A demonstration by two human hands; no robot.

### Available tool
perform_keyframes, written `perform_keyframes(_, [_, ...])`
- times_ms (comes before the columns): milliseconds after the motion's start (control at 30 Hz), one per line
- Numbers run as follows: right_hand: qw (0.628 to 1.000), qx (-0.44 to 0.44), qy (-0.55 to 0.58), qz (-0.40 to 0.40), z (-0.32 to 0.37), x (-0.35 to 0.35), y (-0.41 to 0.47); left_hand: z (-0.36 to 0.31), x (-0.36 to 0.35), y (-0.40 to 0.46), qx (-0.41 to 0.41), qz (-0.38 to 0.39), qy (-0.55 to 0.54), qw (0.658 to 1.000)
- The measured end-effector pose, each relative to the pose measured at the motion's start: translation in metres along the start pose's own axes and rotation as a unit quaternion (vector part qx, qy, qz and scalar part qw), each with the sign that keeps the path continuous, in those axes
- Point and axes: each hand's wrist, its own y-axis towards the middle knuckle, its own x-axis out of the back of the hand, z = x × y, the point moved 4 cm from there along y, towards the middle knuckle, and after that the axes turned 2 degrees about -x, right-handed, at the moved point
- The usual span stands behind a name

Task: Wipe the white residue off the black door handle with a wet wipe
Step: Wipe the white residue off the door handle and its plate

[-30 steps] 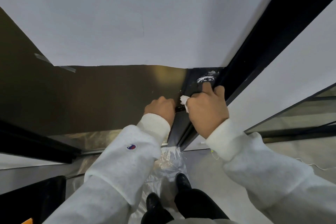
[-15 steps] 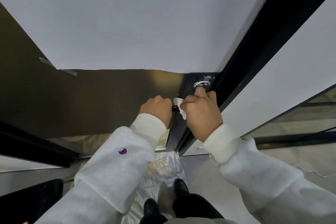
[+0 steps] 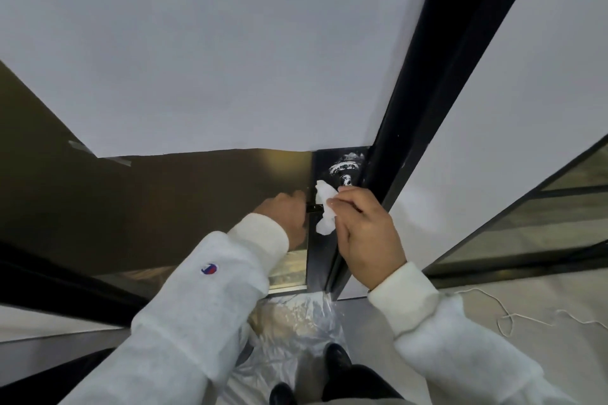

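Door handle (image 3: 312,207) runs sideways from left hand's (image 3: 286,217) closed grip toward right hand's (image 3: 365,233) pinched wet wipe (image 3: 325,207).

A person seen from above wears a fuzzy white sweatshirt with thick ribbed cuffs on both sleeves. The left sleeve (image 3: 210,299) carries a small red, white and blue logo patch (image 3: 209,269) near the forearm. Below are dark trousers (image 3: 358,385) and black shoes (image 3: 337,359).
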Motion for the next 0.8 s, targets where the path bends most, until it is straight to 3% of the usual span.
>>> perform_keyframes(67, [0.998, -0.006, -0.029, 0.058, -0.006, -0.009, 0.006, 0.002, -0.002, 0.004, -0.01, -0.006, 0.003, 1.0])
perform_keyframes(167, [0.987, 0.067, -0.097, 0.113, 0.0, -0.032, 0.018, 0.002, -0.004, 0.009, -0.009, -0.011, -0.004, 1.0])
perform_keyframes(400, [0.982, 0.143, -0.122, 0.018, -0.007, -0.008, 0.001, 0.006, -0.009, 0.014, 0.0, -0.009, -0.004, 1.0])
perform_keyframes(533, [0.982, 0.129, -0.131, 0.046, -0.002, -0.023, 0.021, 0.007, -0.01, 0.016, 0.011, -0.002, 0.003, 1.0])
perform_keyframes(733, [0.988, 0.149, -0.045, 0.014, -0.022, -0.019, -0.014, 0.005, -0.009, 0.012, 0.006, -0.021, -0.021, 1.0])
perform_keyframes(800, [0.996, 0.081, 0.033, 0.001, -0.027, -0.015, -0.024, 0.002, -0.007, 0.014, 0.024, -0.006, -0.017, 1.0])
